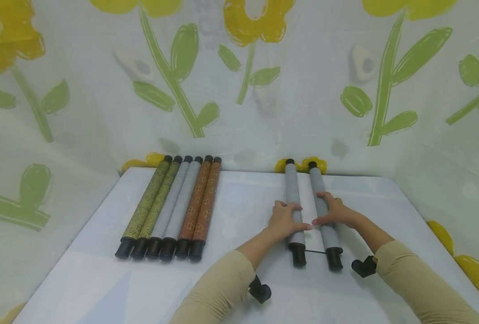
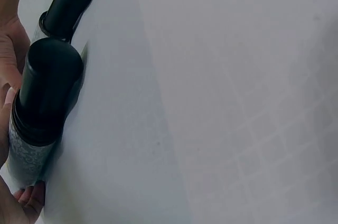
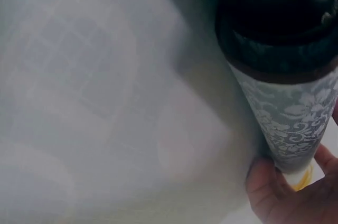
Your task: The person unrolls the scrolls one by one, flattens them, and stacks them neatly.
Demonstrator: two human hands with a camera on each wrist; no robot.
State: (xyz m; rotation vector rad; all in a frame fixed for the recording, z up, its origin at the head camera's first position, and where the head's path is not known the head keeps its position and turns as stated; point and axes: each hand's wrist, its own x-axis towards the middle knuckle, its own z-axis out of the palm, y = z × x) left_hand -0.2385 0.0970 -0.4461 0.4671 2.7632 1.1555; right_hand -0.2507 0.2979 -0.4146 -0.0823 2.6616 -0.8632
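Note:
Two pale grey scroll rollers with black end knobs lie side by side at the table's right, a narrow white strip showing between them. My left hand grips the left grey roller near its front end, thumb on the inner side. Around the right grey roller curl the fingers and thumb of my right hand. A thin dark line joins the rollers near their front ends. In the right wrist view, white floral patterning covers the roller. The left wrist view shows the black knob close up.
On the table's left lie paired rollers with black knobs: green speckled, plain grey and brown with flower outlines. A flower-printed curtain hangs behind the white table. Black wrist mounts hang below the sleeves.

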